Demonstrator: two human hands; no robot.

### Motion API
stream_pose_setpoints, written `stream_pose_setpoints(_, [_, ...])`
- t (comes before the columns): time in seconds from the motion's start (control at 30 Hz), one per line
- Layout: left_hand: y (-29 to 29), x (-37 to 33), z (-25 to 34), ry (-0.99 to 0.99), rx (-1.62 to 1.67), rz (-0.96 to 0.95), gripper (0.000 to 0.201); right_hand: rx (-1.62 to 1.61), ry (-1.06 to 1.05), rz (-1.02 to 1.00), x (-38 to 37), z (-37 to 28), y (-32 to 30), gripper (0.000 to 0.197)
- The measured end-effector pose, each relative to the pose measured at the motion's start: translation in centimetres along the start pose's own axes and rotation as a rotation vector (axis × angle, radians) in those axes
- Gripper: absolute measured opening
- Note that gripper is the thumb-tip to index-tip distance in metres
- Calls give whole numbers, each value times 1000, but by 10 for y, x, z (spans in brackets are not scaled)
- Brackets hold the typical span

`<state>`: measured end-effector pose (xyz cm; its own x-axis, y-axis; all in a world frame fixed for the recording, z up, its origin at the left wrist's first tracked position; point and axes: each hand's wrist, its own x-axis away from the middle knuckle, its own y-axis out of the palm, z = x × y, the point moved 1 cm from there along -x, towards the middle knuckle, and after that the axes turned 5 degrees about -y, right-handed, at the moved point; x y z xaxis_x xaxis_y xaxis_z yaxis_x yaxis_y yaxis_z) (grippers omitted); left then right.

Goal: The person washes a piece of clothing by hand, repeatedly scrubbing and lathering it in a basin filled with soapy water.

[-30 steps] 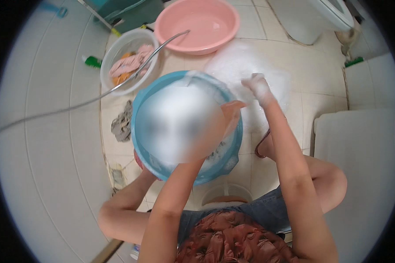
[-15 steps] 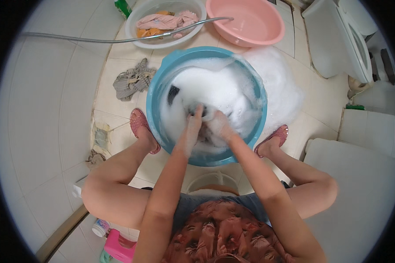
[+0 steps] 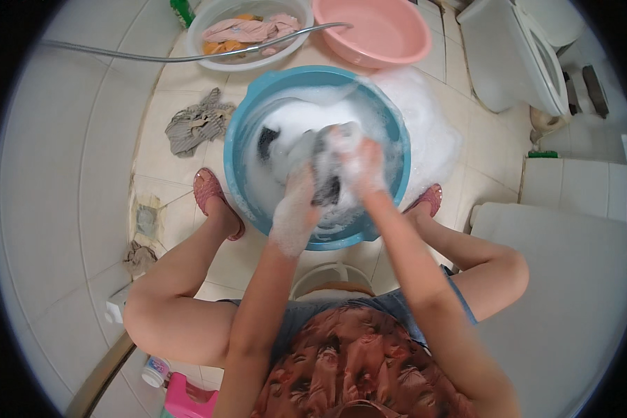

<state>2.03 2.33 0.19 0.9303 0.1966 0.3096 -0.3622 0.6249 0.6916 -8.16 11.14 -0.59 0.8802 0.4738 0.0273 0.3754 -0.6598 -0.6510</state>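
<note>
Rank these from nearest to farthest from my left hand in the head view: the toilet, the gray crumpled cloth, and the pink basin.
From your left hand:
1. Gray crumpled cloth, left of the blue basin.
2. Pink basin, beyond the blue basin, toward the top.
3. Toilet, upper right.

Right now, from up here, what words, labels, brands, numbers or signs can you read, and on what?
None can be read clearly.
White plastic bottle with a colourful label, lower left: printing too small and blurred.
Green container beside the wall, top left: partly cut off; any lettering unclear.
Bright pink plastic jug: no writing visible.
</note>
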Motion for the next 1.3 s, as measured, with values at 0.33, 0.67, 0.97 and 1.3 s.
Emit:
stream_pose_setpoints(0.33, [-22,-13,-9,-135,-1071,61,28,580,-349,-313,5,29,-43,19])
stream_pose_setpoints(0.67, [-67,-28,-3,-213,-1342,366,29,1230,-550,-879,-12,106,134,22])
stream_pose_setpoints(0.97, [-48,-53,-51,-328,-553,563,51,264,403,-443,-33,140,61,29])
stream_pose_setpoints(1.3, [-70,14,-38,437,-1114,275,26,23,-237,-12,65,-49,51,21])
